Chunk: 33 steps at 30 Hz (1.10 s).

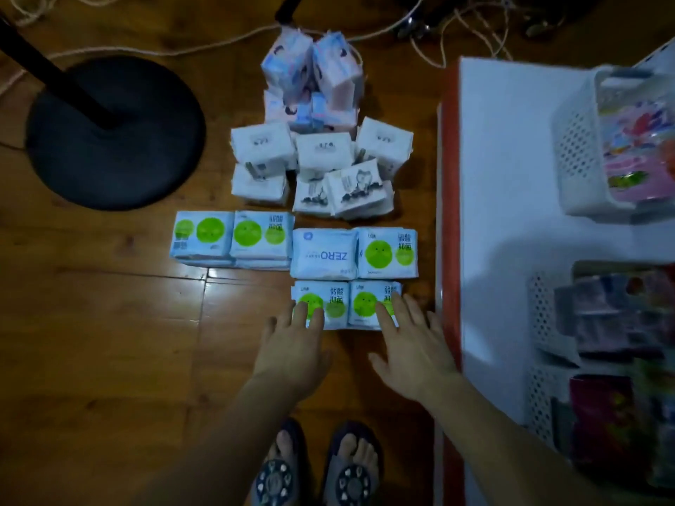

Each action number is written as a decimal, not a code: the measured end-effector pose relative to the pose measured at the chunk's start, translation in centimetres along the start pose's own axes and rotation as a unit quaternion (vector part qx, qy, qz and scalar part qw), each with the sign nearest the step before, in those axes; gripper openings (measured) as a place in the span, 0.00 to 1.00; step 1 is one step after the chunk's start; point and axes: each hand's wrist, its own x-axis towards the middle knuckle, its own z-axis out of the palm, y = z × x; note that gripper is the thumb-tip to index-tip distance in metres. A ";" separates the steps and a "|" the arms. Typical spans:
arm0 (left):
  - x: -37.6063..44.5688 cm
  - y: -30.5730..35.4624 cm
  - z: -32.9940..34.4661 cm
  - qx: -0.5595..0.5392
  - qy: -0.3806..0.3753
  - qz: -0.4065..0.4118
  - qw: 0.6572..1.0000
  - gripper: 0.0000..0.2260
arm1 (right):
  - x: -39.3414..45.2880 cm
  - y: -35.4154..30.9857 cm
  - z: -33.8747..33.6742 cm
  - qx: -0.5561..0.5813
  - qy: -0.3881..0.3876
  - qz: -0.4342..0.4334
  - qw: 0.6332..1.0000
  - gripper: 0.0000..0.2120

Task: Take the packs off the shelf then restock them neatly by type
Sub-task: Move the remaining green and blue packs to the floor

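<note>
Fingers (310, 314) of the left hand (292, 345) and right hand (412, 345) lie straight, released, atop two green-dot packs (345, 304) side by side; shelf (511, 177) rightward, nearer the right hand.

Dim scene, glare on floor (204, 283), soft blur, wide-angle bending at edges

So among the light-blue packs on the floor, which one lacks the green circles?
The ZERO pack, in the second row from the person, left of a green-circle pack and just beyond the one under the left hand. It shows only blue lettering.
</note>
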 end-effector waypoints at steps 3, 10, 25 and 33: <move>2.8 -1.4 3.6 -0.012 0.004 0.000 1.000 0.32 | 3.5 0.3 3.5 -0.004 -0.002 0.011 1.000 0.41; 7.6 -2.8 9.0 0.011 0.027 0.036 0.999 0.36 | 8.1 0.8 8.2 0.002 0.044 0.026 0.999 0.43; 10.6 -3.6 9.9 0.062 0.070 0.044 0.995 0.35 | 10.7 1.7 9.3 0.014 0.053 0.005 0.998 0.29; 7.2 -3.6 8.3 -0.037 0.060 0.088 0.994 0.44 | 7.8 0.7 7.7 0.028 0.082 -0.026 0.996 0.27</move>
